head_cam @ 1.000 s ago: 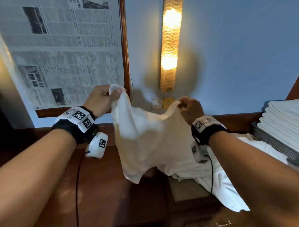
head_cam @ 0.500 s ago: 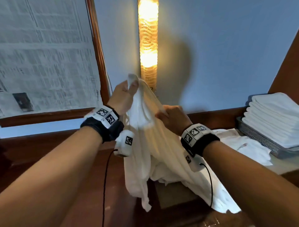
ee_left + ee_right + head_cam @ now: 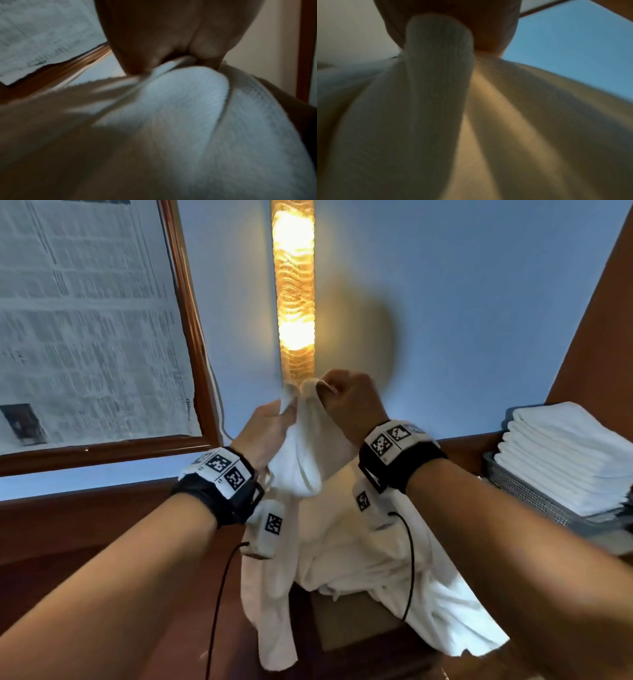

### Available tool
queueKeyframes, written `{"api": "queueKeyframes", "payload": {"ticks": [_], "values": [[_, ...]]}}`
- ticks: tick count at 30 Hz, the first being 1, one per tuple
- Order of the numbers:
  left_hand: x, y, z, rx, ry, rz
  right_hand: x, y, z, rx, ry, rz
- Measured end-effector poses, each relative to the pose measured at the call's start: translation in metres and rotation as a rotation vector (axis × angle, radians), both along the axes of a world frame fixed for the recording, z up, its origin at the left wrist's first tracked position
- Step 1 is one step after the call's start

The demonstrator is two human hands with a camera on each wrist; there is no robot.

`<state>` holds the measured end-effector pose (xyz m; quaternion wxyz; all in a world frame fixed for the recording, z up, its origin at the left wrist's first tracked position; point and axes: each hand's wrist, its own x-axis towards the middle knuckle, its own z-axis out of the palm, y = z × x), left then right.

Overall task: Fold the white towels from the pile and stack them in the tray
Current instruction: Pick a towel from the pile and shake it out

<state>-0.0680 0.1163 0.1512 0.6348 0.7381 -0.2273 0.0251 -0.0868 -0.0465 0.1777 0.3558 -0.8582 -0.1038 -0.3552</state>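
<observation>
Two corners meet at chest height: my left hand (image 3: 265,428) and right hand (image 3: 349,402) each pinch the towel (image 3: 305,470) at its top edge, side by side, so it hangs long axis down over the pile (image 3: 370,563). The tray (image 3: 527,498) sits off right, nearer my right hand. Only the wrist views show the pinches close up.

White towel (image 3: 301,460) held up, top corners bunched together, rest hanging limp over crumpled pile (image 3: 359,563). Folded towels (image 3: 565,453) stacked neatly in grey mesh tray (image 3: 524,494), far right.
</observation>
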Motion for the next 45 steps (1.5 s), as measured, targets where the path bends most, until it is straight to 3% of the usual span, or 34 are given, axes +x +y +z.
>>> {"api": "queueKeyframes", "payload": {"ticks": [4, 6, 9, 13, 15, 17, 20, 23, 27, 30, 33, 40, 42, 45], "values": [[-0.020, 0.002, 0.021, 0.007, -0.099, -0.024, -0.034, 0.005, 0.023, -0.128, 0.044, -0.040], [-0.030, 0.015, 0.036, 0.031, -0.153, 0.025, -0.051, 0.008, 0.008, -0.223, 0.144, -0.031], [-0.046, 0.045, 0.050, 0.077, -0.194, 0.108, -0.067, 0.008, -0.035, -0.319, 0.154, -0.099], [-0.076, 0.108, 0.057, 0.078, -0.156, 0.167, -0.096, 0.000, -0.082, -0.057, 0.405, -0.341], [-0.095, 0.141, 0.052, 0.058, -0.142, 0.183, -0.109, 0.012, -0.085, 0.052, 0.408, -0.408], [-0.117, 0.171, 0.045, 0.036, -0.107, 0.190, -0.118, 0.047, -0.073, 0.135, 0.315, -0.380], [-0.155, 0.211, 0.034, 0.011, -0.048, 0.182, -0.141, 0.129, -0.041, 0.227, 0.148, -0.156], [-0.194, 0.237, 0.025, -0.074, 0.027, 0.117, -0.173, 0.207, -0.013, 0.022, 0.054, 0.082], [-0.229, 0.257, 0.006, -0.099, 0.071, 0.081, -0.205, 0.255, 0.006, -0.134, 0.035, 0.047], [-0.245, 0.280, 0.006, -0.011, -0.036, 0.167, -0.232, 0.266, -0.012, -0.317, 0.096, 0.045], [-0.254, 0.306, 0.017, 0.076, -0.150, 0.253, -0.248, 0.279, -0.055, -0.471, 0.171, 0.065], [-0.243, 0.371, 0.023, 0.157, -0.141, 0.458, -0.238, 0.263, -0.164, -0.193, 0.611, -0.086], [-0.242, 0.386, 0.021, 0.168, -0.096, 0.486, -0.224, 0.252, -0.176, -0.147, 0.630, -0.103], [-0.240, 0.389, 0.007, 0.045, -0.021, 0.403, -0.203, 0.264, -0.153, 0.009, 0.512, -0.041]]}}
